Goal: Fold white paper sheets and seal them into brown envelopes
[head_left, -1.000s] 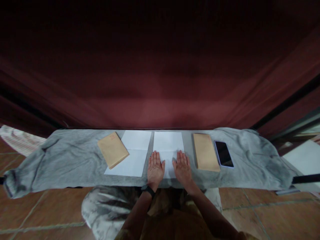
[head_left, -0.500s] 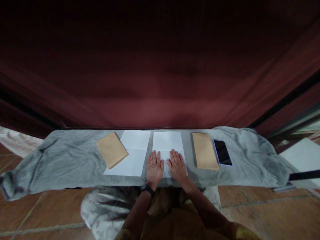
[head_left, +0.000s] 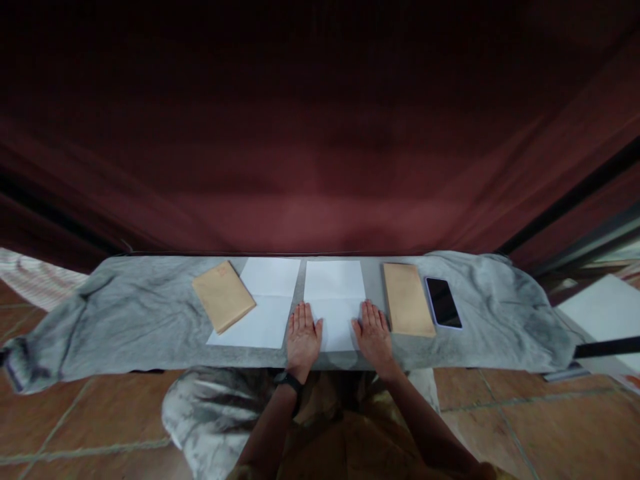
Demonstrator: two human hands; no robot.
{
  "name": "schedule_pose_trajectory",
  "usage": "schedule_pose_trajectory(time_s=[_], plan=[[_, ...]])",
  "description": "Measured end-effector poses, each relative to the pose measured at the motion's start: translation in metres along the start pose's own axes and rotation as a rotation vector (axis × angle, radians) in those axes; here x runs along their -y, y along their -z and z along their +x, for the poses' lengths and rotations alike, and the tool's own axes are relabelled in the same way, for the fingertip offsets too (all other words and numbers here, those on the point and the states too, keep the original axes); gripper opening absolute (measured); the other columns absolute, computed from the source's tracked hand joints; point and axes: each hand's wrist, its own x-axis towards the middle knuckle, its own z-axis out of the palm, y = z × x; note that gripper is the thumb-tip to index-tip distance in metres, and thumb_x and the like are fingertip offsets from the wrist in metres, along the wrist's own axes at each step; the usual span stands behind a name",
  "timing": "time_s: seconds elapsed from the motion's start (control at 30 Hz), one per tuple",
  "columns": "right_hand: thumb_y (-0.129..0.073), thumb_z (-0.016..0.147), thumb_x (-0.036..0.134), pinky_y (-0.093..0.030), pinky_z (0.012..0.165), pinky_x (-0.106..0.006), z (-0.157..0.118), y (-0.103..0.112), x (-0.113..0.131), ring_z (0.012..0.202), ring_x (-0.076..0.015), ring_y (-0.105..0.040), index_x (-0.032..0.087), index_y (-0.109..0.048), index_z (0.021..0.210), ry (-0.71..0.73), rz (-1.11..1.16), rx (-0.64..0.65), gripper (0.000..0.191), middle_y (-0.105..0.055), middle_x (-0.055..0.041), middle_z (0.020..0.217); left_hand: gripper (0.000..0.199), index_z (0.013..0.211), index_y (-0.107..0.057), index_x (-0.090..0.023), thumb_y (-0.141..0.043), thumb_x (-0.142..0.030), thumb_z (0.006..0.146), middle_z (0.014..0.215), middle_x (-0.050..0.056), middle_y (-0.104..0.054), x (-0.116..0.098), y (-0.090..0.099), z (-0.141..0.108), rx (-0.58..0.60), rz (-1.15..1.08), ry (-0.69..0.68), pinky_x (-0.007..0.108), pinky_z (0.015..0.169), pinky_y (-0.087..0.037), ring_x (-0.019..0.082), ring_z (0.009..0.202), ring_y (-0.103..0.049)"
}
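Honestly, neither hand's gripping anything from where I'm standing. Left hand and right hand are flat with fingers spread a bit, at opposite side edges of the creased white sheet. It lies between them, long axis pointing away from the person, so neither looks clearly nearer. Grey cloth underneath, brown envelope and phone off right, tiled floor below.

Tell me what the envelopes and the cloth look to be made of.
Envelopes: probably brown kraft paper, matte, judging by the plain tan colour and crisp edges.
Cloth: soft grey fabric, perhaps fleece or plush, given its rumpled folds and patchy nap.
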Motion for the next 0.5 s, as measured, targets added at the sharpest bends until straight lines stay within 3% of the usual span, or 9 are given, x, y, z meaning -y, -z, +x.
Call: schedule_pose_trajectory(time_s=[0.13,0.27,0.4,0.5], plan=[[-0.032,0.105,0.042,-0.032,0.116,-0.05,-0.005,0.001,-0.004,0.142,-0.0318,-0.043,0.007,-0.035,0.155,-0.031,0.017,0.017,0.061,-0.044,-0.0208,0.155,0.063,0.154,-0.034,-0.002,-0.036,-0.039,0.103,0.157,0.024,-0.039,0.003,0.004,-0.005,0.007,0.01,0.019,0.049,0.122,-0.032,0.031,0.148,-0.036],[-0.032,0.106,0.04,-0.031,0.117,-0.052,-0.006,0.003,-0.005,0.143,-0.0322,-0.042,0.006,-0.035,0.155,-0.034,0.038,0.003,0.06,-0.042,-0.0213,0.156,0.063,0.156,-0.028,-0.003,-0.034,-0.035,0.103,0.156,0.025,-0.039,0.0,0.005,-0.007,-0.044,0.008,0.034,0.056,0.121,-0.031,0.033,0.148,-0.035],[-0.031,0.106,0.035,-0.032,0.117,-0.052,-0.002,0.006,0.009,0.144,-0.0319,-0.041,0.004,-0.038,0.153,-0.05,0.068,-0.014,0.057,-0.042,-0.0223,0.156,0.06,0.156,-0.028,-0.005,-0.033,-0.029,0.102,0.16,0.021,-0.036,-0.021,0.003,-0.007,-0.014,0.009,-0.027,0.053,0.124,-0.027,0.029,0.152,-0.028],[-0.027,0.106,0.028,-0.032,0.119,-0.048,0.004,0.006,0.034,0.147,-0.0275,-0.037,0.003,-0.041,0.151,0.051,0.138,0.034,0.054,-0.04,-0.0201,0.158,0.058,0.156,-0.03,-0.006,-0.033,-0.023,0.1,0.163,0.016,-0.033,-0.042,-0.001,-0.006,0.089,-0.003,-0.132,0.047,0.125,-0.028,0.025,0.153,-0.024]])
